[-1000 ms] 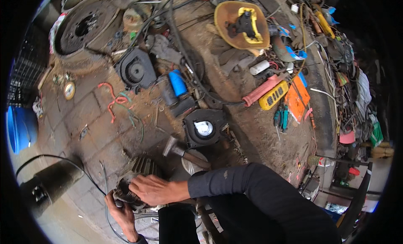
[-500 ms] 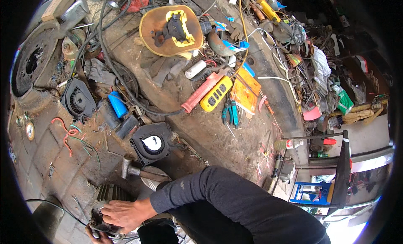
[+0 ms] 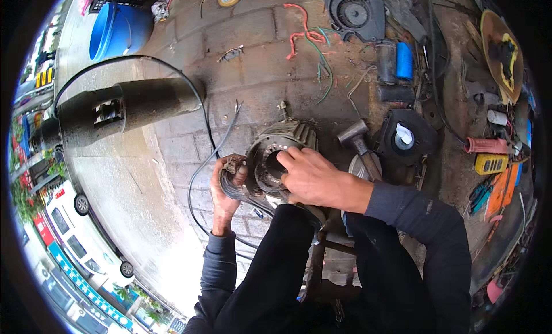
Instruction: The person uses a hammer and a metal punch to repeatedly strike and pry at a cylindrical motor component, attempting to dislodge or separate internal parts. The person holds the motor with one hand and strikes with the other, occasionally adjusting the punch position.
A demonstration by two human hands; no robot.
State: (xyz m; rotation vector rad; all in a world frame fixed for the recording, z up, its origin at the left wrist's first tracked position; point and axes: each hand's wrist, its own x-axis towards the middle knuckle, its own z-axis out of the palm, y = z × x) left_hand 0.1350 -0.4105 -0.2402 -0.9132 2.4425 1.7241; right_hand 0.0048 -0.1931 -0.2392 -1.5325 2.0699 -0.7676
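A finned electric motor housing [image 3: 296, 133] stands between my knees, its round open end toward me and its dark bore showing a ring of windings. My left hand [image 3: 224, 193] is closed around a round, ribbed metal part [image 3: 232, 183] at the housing's left side, thumb over its opening. My right hand [image 3: 322, 176] reaches in from the right. Its fingers are curled together at the edge of the bore; whatever they pinch is hidden. A black cable [image 3: 201, 98] loops down beside my left hand.
A hammer [image 3: 362, 147] lies right of the housing, near a black fan cover [image 3: 405, 135]. Red wire scraps [image 3: 302, 32] and a blue cylinder [image 3: 404, 61] lie farther off. At left are a dark metal tube [image 3: 138, 107], a blue bucket [image 3: 118, 32] and a parked white vehicle [image 3: 80, 236].
My view has swung left, bringing the street, bucket and both forearms into sight. Both hands remain at the motor housing; the left hand and the part it grips now show plainly.
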